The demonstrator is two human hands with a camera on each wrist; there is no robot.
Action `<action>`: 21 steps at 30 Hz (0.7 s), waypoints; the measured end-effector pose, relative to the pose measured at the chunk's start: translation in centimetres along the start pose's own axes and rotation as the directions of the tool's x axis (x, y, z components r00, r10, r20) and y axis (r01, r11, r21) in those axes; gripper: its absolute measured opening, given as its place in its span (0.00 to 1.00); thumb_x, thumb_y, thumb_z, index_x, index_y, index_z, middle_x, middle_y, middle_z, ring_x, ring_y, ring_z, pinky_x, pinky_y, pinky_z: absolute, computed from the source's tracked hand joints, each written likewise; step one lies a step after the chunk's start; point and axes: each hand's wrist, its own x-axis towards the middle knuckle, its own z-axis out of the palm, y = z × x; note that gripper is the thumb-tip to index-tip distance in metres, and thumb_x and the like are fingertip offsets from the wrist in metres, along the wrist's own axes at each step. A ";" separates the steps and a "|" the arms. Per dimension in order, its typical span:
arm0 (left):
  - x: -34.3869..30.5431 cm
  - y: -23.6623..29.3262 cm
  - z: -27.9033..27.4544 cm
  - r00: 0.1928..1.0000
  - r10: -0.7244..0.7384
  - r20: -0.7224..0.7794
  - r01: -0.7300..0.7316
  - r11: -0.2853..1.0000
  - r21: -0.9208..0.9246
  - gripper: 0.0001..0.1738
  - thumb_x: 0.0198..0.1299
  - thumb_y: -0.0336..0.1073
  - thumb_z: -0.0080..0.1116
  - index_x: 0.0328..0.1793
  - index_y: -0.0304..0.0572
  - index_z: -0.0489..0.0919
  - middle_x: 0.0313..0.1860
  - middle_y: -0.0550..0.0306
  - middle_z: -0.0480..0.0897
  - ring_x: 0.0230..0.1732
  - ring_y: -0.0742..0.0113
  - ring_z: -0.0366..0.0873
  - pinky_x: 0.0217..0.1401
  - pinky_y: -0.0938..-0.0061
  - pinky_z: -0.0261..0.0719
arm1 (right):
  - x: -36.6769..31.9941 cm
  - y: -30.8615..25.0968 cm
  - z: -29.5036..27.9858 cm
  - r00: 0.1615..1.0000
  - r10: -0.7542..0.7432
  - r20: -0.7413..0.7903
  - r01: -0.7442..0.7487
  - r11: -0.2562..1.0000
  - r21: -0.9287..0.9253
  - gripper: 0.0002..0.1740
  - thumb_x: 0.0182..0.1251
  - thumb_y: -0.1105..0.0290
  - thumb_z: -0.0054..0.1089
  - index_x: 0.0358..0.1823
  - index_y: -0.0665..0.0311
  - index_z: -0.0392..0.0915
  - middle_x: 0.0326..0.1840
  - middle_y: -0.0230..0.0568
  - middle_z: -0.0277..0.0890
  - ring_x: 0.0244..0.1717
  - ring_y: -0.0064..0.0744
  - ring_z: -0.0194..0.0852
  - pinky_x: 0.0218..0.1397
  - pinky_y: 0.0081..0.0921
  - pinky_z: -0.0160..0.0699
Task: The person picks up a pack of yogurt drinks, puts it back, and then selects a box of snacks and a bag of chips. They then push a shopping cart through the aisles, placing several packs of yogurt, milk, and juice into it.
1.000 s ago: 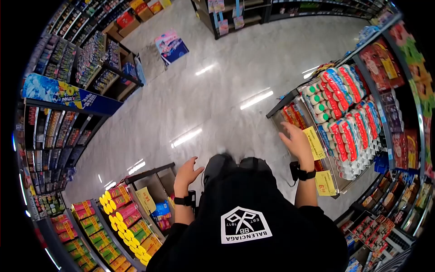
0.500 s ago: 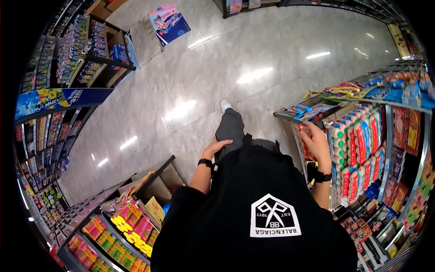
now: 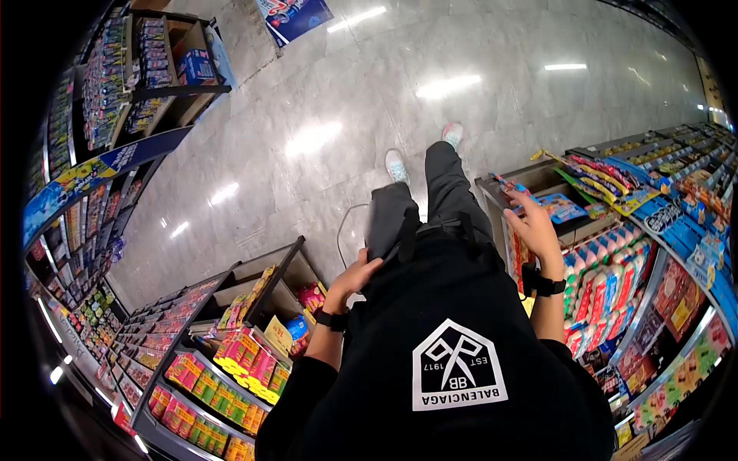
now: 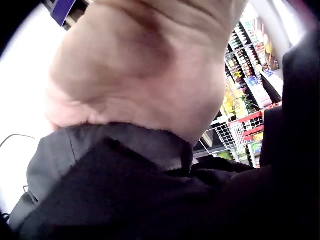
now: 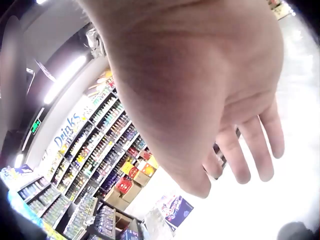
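Observation:
My left hand [image 3: 356, 275] lies against the dark trousers [image 3: 390, 219] at the hip, its fingertips at the cloth. In the left wrist view its palm [image 4: 140, 70] fills the top, and the fingers are hidden. My right hand [image 3: 533, 223] hangs in the air with nothing in it, overlapping the edge of a display of bottle packs [image 3: 603, 276] with red and blue wrapping. The right wrist view shows that hand's fingers [image 5: 255, 150] spread loosely and slightly bent. Black bands circle both wrists.
Colourful snack bags [image 3: 603, 180] lie on the rack to the right. At lower left stands a shelf of pink and green packets [image 3: 207, 392]. Another shelf unit [image 3: 138, 88] rises at upper left. Grey tiled floor [image 3: 323, 100] runs between them, with a blue floor sticker [image 3: 296, 17] at the top.
The left hand has come in from the side onto the trousers. The right hand stays raised and empty. Legs are striding, and the snack rack on the right has come further into view.

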 end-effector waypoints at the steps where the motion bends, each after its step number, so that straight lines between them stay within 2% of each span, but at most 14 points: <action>1: -0.4 2.8 -0.2 0.998 -0.062 -0.007 0.062 0.998 0.021 0.50 0.69 0.62 0.50 0.77 0.19 0.56 0.58 0.31 0.75 0.56 0.50 0.78 0.59 0.65 0.75 | 1.3 -0.2 -0.7 0.999 -0.045 -0.002 0.045 0.999 0.000 0.25 0.69 0.63 0.66 0.63 0.68 0.78 0.55 0.54 0.84 0.55 0.50 0.84 0.56 0.36 0.81; 2: 0.6 2.6 -0.3 0.998 -0.065 -0.012 0.066 0.998 0.026 0.50 0.69 0.62 0.50 0.77 0.19 0.56 0.58 0.31 0.75 0.56 0.50 0.78 0.59 0.65 0.75 | 2.8 0.4 -1.3 0.993 -0.115 -0.039 0.116 0.993 0.013 0.25 0.69 0.62 0.66 0.63 0.68 0.78 0.54 0.55 0.84 0.52 0.49 0.85 0.55 0.36 0.81; 4: 3.0 2.4 -0.9 0.947 0.316 0.059 -0.317 0.890 0.326 0.45 0.71 0.61 0.50 0.72 0.19 0.62 0.57 0.32 0.76 0.57 0.50 0.77 0.61 0.65 0.73 | 5.0 0.7 -3.6 0.998 -0.064 -0.023 0.065 0.997 0.035 0.26 0.68 0.62 0.66 0.63 0.68 0.77 0.52 0.55 0.84 0.50 0.49 0.85 0.53 0.37 0.81; 5: 3.5 3.5 -0.9 0.944 0.324 0.059 -0.324 0.881 0.344 0.45 0.71 0.61 0.50 0.72 0.19 0.62 0.57 0.32 0.76 0.57 0.50 0.77 0.61 0.65 0.73 | 6.1 0.8 -4.9 1.000 -0.015 -0.009 0.015 0.999 0.050 0.26 0.68 0.63 0.67 0.63 0.68 0.77 0.51 0.56 0.84 0.48 0.50 0.85 0.52 0.37 0.81; 6: 3.7 6.0 -0.6 0.982 0.182 -0.042 -0.172 0.968 0.184 0.44 0.71 0.61 0.50 0.69 0.20 0.63 0.59 0.31 0.75 0.58 0.50 0.76 0.63 0.65 0.72 | 7.1 1.0 -6.2 0.997 -0.069 -0.047 0.068 0.998 -0.008 0.25 0.68 0.65 0.68 0.62 0.71 0.77 0.48 0.51 0.85 0.47 0.44 0.85 0.51 0.35 0.82; 7: 4.6 8.5 -0.3 0.993 0.028 -0.113 -0.029 1.000 -0.001 0.43 0.71 0.62 0.51 0.67 0.20 0.65 0.60 0.31 0.75 0.59 0.49 0.75 0.64 0.66 0.71 | 8.1 1.6 -7.4 0.995 -0.086 -0.049 0.085 0.996 -0.023 0.25 0.68 0.63 0.67 0.61 0.70 0.78 0.48 0.55 0.84 0.46 0.46 0.86 0.49 0.36 0.82; 8: 7.4 12.5 -0.4 0.996 0.056 -0.067 -0.056 0.998 0.010 0.46 0.71 0.64 0.52 0.70 0.20 0.65 0.62 0.36 0.75 0.61 0.51 0.74 0.65 0.65 0.71 | 9.3 2.5 -8.8 0.986 -0.144 -0.087 0.136 0.987 -0.089 0.24 0.68 0.62 0.66 0.59 0.70 0.79 0.47 0.56 0.84 0.45 0.48 0.85 0.48 0.37 0.82; 9: 8.6 9.5 -0.6 0.984 0.156 -0.089 -0.169 0.973 -0.159 0.51 0.71 0.66 0.53 0.76 0.19 0.61 0.61 0.42 0.76 0.60 0.52 0.74 0.66 0.66 0.70 | 9.8 3.3 -9.7 0.972 -0.201 -0.119 0.181 0.971 -0.159 0.22 0.68 0.61 0.65 0.57 0.69 0.80 0.46 0.57 0.83 0.44 0.50 0.85 0.46 0.38 0.82; 11: 9.7 14.1 -1.2 0.954 0.296 -0.054 -0.291 0.953 0.089 0.58 0.70 0.70 0.52 0.83 0.20 0.54 0.72 0.38 0.74 0.68 0.53 0.73 0.69 0.66 0.72 | 11.4 4.3 -12.6 0.985 -0.171 -0.030 0.146 0.912 -0.382 0.17 0.65 0.62 0.61 0.50 0.66 0.82 0.42 0.56 0.82 0.41 0.59 0.82 0.43 0.48 0.82; 12: 13.0 16.4 -0.9 0.990 0.088 -0.106 -0.092 0.995 -0.034 0.58 0.69 0.70 0.53 0.83 0.21 0.53 0.76 0.36 0.70 0.73 0.53 0.70 0.71 0.65 0.73 | 11.7 3.8 -14.8 0.975 -0.221 -0.001 0.202 0.892 -0.405 0.19 0.65 0.62 0.61 0.52 0.65 0.82 0.46 0.56 0.83 0.46 0.60 0.83 0.48 0.49 0.83; 13: 16.2 15.6 -1.4 0.842 0.538 -0.039 -0.530 0.839 0.127 0.59 0.68 0.71 0.54 0.84 0.23 0.52 0.76 0.34 0.70 0.73 0.53 0.71 0.73 0.65 0.72 | 11.8 3.4 -17.1 0.982 -0.150 -0.116 0.103 0.936 -0.337 0.22 0.67 0.59 0.61 0.58 0.64 0.81 0.54 0.57 0.84 0.54 0.58 0.83 0.56 0.48 0.83; 14: 21.0 16.6 -1.8 0.982 0.156 -0.104 -0.165 0.983 -0.081 0.59 0.66 0.69 0.57 0.84 0.24 0.53 0.76 0.33 0.69 0.75 0.51 0.69 0.76 0.64 0.71 | 13.5 7.4 -16.9 0.967 -0.221 -0.127 0.181 0.946 -0.269 0.26 0.69 0.56 0.61 0.63 0.62 0.79 0.61 0.56 0.82 0.61 0.56 0.81 0.63 0.46 0.80; 15: 27.8 14.1 -2.8 0.944 0.222 -0.245 -0.250 0.964 -0.090 0.52 0.63 0.65 0.62 0.80 0.29 0.65 0.71 0.33 0.76 0.72 0.48 0.75 0.73 0.61 0.74 | 13.8 7.8 -18.4 0.974 -0.180 -0.140 0.155 0.972 -0.174 0.28 0.70 0.53 0.61 0.66 0.60 0.78 0.63 0.54 0.81 0.61 0.56 0.80 0.63 0.46 0.80; 21: 24.4 37.8 0.7 0.944 0.320 -0.078 -0.290 0.919 0.266 0.52 0.65 0.65 0.61 0.76 0.21 0.66 0.69 0.28 0.77 0.70 0.46 0.76 0.71 0.61 0.74 | 18.4 10.5 -28.6 0.962 -0.107 -0.251 0.079 0.990 -0.117 0.29 0.71 0.52 0.60 0.68 0.59 0.75 0.63 0.52 0.82 0.62 0.54 0.80 0.62 0.45 0.80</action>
